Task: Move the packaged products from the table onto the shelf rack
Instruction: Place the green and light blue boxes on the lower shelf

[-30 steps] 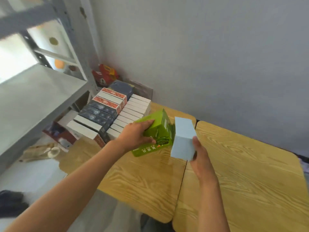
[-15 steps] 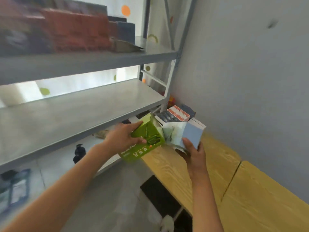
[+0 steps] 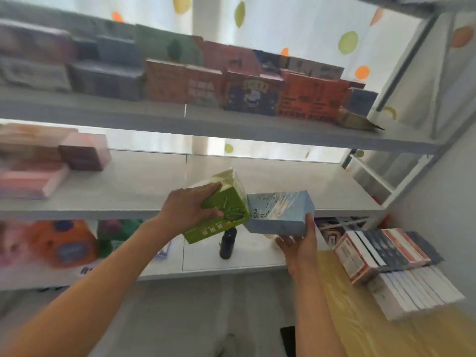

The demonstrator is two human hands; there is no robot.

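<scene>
We held a shiny green rectangular carton (image 3: 221,212) in our left hand (image 3: 188,210), the fingers curled over its top edge and the thumb pressed against its printed face. The carton was tilted, its pale upper end leaning in over the front lip of the grey metal middle shelf (image 3: 144,186). Our right hand (image 3: 298,243) gripped a pale blue patterned box wrapped in clear film (image 3: 279,212) from underneath, thumb up along its right end and fingertips showing below its bottom edge. The blue box sat just beside the green carton, their near corners touching or almost so; we could not tell which. Both were raised in front of the middle shelf rather than resting on it.

On that shelf, well to the left, lay blurred pink and brown flat packs (image 3: 51,161). The upper shelf (image 3: 231,124) carried a row of red, orange, dark blue and grey boxes (image 3: 252,94) standing side by side. On the lowest shelf, a small dark bottle (image 3: 227,243) stood upright below the green carton, with an orange round package (image 3: 64,243) further left.

At the lower right, the yellow wood-grain bench (image 3: 386,333) bore a block of white, dark blue and red-trimmed small boxes (image 3: 386,256) packed tightly in rows. A white curtain with green and orange dots (image 3: 309,24) hung behind the rack.
</scene>
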